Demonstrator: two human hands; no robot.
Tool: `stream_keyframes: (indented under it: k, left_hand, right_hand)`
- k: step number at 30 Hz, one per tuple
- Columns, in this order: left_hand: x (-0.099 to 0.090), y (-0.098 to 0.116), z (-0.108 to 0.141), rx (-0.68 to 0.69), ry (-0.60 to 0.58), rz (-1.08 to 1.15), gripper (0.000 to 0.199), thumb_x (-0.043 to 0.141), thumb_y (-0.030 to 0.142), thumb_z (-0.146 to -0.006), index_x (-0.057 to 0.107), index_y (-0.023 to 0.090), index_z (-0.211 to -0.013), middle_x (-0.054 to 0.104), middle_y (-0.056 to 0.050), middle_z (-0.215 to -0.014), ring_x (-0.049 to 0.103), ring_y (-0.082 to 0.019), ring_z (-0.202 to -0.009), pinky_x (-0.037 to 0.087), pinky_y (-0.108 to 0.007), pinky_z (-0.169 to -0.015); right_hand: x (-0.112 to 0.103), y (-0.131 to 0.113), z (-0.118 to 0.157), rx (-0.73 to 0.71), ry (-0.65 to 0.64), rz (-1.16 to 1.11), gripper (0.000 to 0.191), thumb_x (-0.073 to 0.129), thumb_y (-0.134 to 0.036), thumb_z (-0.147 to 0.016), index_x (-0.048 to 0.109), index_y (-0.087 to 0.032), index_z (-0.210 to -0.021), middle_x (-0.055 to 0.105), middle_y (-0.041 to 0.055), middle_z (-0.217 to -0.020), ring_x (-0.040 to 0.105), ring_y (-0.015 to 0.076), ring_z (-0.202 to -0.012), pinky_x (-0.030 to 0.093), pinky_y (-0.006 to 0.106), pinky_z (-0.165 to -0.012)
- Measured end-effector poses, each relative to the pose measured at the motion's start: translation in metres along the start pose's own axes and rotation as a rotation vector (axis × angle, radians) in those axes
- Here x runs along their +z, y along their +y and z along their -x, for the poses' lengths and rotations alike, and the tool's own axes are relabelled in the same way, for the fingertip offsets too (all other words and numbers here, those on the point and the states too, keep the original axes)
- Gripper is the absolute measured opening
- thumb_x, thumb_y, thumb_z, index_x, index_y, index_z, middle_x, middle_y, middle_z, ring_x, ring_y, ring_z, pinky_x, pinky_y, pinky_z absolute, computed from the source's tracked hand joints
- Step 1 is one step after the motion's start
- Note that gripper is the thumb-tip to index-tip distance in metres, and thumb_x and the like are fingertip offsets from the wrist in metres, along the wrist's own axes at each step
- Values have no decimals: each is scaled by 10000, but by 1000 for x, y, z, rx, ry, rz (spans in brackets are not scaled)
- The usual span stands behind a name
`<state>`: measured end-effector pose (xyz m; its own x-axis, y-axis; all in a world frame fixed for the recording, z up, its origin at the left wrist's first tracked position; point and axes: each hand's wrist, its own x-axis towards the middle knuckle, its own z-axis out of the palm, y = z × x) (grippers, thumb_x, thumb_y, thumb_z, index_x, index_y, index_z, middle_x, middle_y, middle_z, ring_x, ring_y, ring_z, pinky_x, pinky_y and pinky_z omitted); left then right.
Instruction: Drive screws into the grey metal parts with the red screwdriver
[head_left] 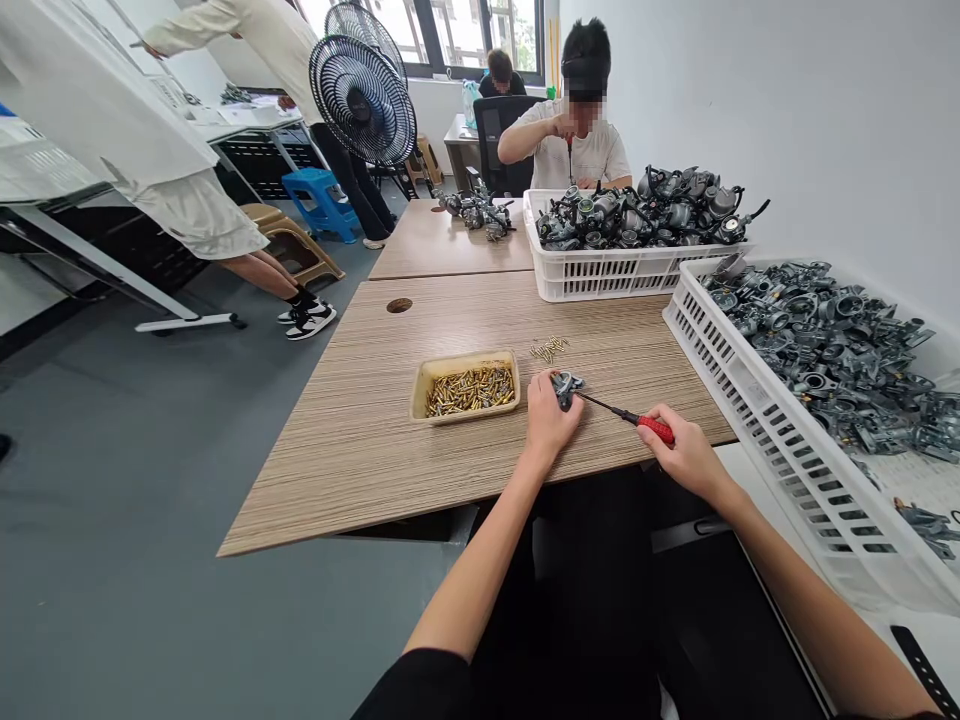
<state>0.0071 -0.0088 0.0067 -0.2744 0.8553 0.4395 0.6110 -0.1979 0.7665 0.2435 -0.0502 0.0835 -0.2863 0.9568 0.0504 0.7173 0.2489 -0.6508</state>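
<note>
Near the table's front edge, my left hand is closed around a small grey fishing reel body. My right hand grips a screwdriver by its red handle. The dark shaft points left, and its tip meets the reel body; the exact contact spot is too small to make out. Just beyond my left hand lies a loose heap of brass-coloured screws. To the left of it stands a cream plastic tray holding many more brass-coloured screws.
A white basket heaped with dark reels stands at the back right. Another white basket, full of grey reel bodies, is at my right. Several reels lie on the far table. A person sits opposite; a fan stands beyond.
</note>
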Motion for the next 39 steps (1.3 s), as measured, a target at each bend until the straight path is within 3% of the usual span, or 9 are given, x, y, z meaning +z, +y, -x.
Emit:
stream_keyframes:
  k: [39]
  left_hand:
    - [0,0,-1,-3,4,0,383,640,188,-833,481,242,-1178,587,-96,-1130,576,-288,-1110,500,-478,-1039]
  right_hand:
    - [3,3,-1,16,-36,-11,253,522,-505,-1012,568,-271,-928,669,-14,-758,617,214,-702,405,313,-694]
